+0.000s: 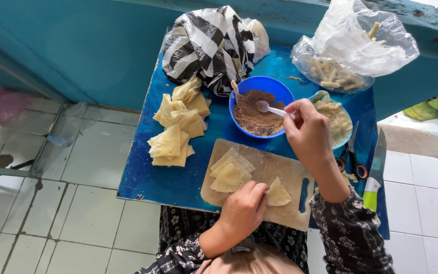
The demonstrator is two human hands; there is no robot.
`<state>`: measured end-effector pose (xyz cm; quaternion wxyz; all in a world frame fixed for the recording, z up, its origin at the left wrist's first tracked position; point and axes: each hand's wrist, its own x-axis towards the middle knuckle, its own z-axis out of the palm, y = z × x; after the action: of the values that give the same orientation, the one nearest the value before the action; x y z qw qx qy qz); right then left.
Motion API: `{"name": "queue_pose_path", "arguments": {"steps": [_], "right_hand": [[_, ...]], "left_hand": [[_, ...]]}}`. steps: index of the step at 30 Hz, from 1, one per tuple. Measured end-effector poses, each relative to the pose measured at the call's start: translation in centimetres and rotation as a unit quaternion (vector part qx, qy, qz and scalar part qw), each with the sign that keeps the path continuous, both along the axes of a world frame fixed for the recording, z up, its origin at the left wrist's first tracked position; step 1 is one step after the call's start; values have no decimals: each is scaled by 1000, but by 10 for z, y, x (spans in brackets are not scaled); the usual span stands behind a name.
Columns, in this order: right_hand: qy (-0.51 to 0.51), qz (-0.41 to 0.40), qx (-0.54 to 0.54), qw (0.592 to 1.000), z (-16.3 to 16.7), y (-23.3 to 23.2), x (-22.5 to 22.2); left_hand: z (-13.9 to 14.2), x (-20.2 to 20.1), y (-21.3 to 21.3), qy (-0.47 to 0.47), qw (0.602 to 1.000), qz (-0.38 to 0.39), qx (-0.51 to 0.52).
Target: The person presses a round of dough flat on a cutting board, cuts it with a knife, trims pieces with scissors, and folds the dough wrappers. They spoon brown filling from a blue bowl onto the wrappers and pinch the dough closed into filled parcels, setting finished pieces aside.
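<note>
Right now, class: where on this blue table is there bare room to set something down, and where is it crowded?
Bare blue table shows at the near left corner, bordered by the wrapper pile and the cutting board. A narrower gap lies between that pile and the blue bowl. The right side is crowded: scissors, knife, right hand.

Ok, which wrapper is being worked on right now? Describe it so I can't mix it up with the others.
Start at the blue table and find the pale wooden cutting board at its near edge. On the board's right half lies a single triangular wrapper, with the left hand touching its left edge. Unlike the small stack of wrappers on the board's left, it lies alone.
</note>
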<state>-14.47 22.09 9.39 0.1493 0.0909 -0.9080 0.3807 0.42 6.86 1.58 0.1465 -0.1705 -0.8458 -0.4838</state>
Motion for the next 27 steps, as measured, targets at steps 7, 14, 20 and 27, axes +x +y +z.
{"name": "queue_pose_path", "arguments": {"steps": [7, 14, 20, 27], "right_hand": [[11, 41, -77, 996, -8, -24, -25], [-62, 38, -248, 966, -24, -7, -27], [-51, 22, -327, 943, -24, 8, -22], [-86, 22, -418, 904, -7, 31, 13]], "left_hand": [[5, 0, -2, -4, 999, -17, 27], [2, 4, -9, -22, 998, -16, 49], [3, 6, -10, -35, 998, -4, 46], [2, 8, -8, -41, 998, 21, 30]]}}
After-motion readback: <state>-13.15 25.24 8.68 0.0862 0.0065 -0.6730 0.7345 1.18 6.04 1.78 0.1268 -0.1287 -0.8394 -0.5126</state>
